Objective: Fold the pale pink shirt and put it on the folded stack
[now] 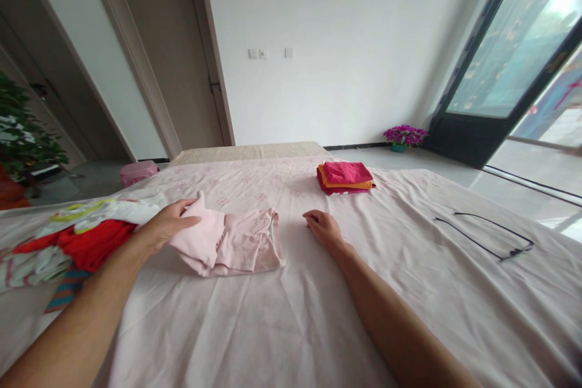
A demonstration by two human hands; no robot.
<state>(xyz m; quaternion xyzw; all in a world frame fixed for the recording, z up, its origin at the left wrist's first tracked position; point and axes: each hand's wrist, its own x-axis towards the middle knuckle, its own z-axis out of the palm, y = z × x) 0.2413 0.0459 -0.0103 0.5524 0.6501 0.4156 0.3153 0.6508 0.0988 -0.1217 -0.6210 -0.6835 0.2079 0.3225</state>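
A pale pink garment point(248, 239) lies partly folded on the sheet-covered surface point(282, 339). Its left end is lifted and turned inward, gripped between the thumb and fingers of my left hand point(175, 221). Just right of the garment, apart from it, my right hand point(322, 227) rests low over the sheet with its fingers curled in. Whether anything is inside those fingers is hidden. Behind my right hand sits a neat stack of folded cloths point(346, 177), crimson on top with orange below.
A loose heap of clothes point(97, 239), red, white and striped, lies at the left beside my forearm. Black-framed eyeglasses point(504, 242) rest at the right. Beyond the surface are a pink stool point(139, 173), purple flowers in a green pot point(404, 136) and a leafy plant point(27, 127).
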